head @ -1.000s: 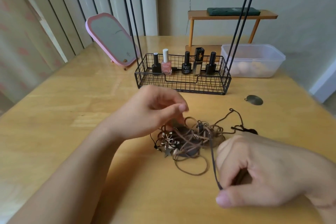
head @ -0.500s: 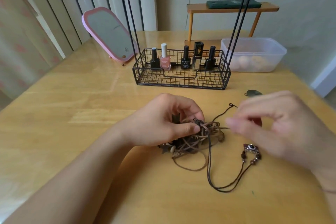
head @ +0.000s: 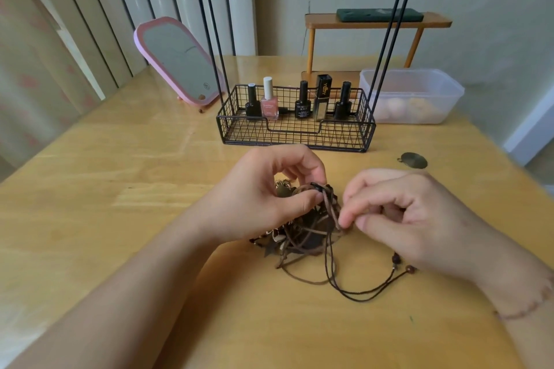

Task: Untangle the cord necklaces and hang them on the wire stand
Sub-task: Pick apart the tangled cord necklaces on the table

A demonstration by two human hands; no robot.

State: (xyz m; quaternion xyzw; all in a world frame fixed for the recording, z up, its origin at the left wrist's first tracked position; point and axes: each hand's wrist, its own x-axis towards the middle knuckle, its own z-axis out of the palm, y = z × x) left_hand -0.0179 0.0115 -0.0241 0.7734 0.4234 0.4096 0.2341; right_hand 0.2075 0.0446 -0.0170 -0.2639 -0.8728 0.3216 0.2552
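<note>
A pink-framed mirror (head: 181, 64) leans near the far left edge of the wooden surface (head: 120, 189). A clear plastic container (head: 412, 96) sits toward the far right edge, in front of a small wooden shelf (head: 377, 24) carrying a dark green block (head: 379, 14). A round metal disc (head: 414, 160) lies near the right edge.

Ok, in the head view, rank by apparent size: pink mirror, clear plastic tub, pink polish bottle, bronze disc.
Largest to smallest:
1. pink mirror and clear plastic tub: look alike, unranked
2. pink polish bottle
3. bronze disc, though nearer the camera
</note>
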